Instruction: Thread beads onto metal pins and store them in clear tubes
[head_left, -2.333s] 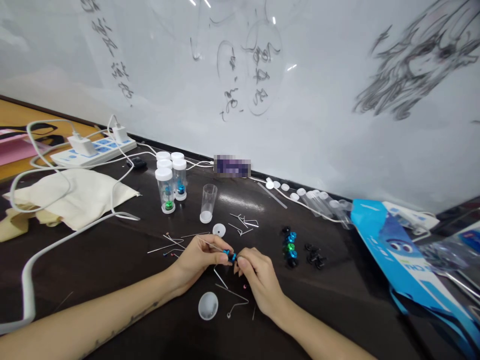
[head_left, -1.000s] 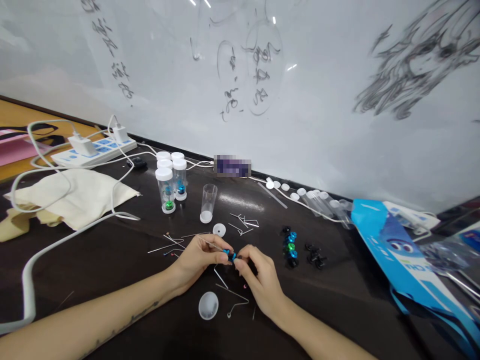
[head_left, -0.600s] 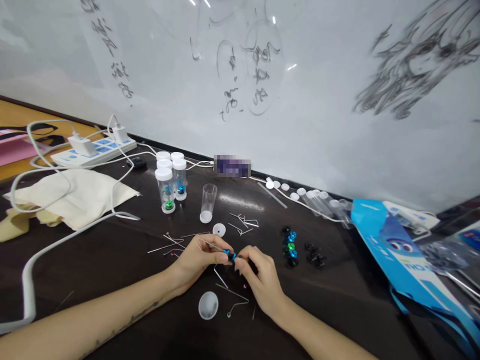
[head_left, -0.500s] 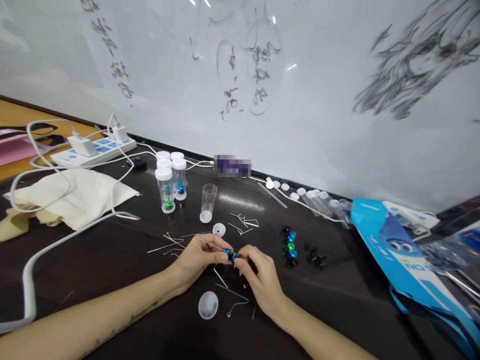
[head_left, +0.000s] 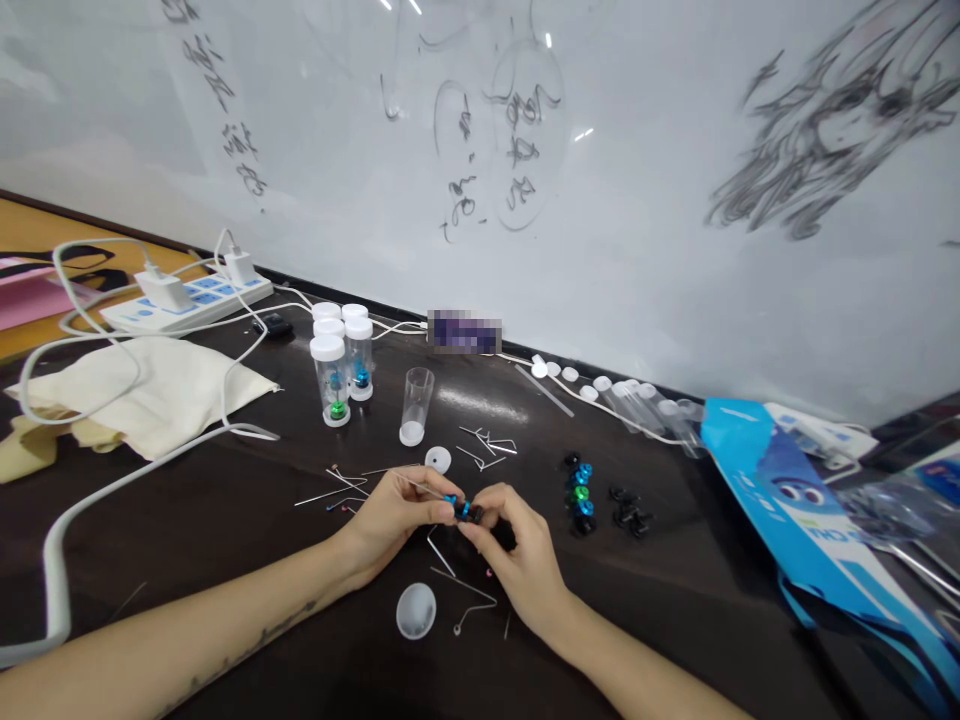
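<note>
My left hand (head_left: 391, 518) is closed around one end of a small blue-and-black spool-like part (head_left: 463, 508), with a thin metal wire (head_left: 421, 486) running back from it over the fingers. On the part's black end, the fingertips of my right hand (head_left: 521, 545) pinch from the other side. Under the hands lie a bent metal rod (head_left: 441, 553) and a hooked wire (head_left: 478, 604). A white round cap (head_left: 438, 460) is just behind my left hand, and a frosted cup-like lid (head_left: 416, 611) sits in front.
An uncapped clear tube (head_left: 417, 400) stands behind the hands, with several capped tubes (head_left: 331, 380) to its left. Blue, green and black spools (head_left: 582, 493) and small black pieces (head_left: 631, 512) lie to the right. White cables, a power strip (head_left: 191, 303) and a blue package (head_left: 787, 500) flank the table.
My right fingers have shifted slightly on the part, and more of its black end now shows between the hands. The left hand has moved barely at all.
</note>
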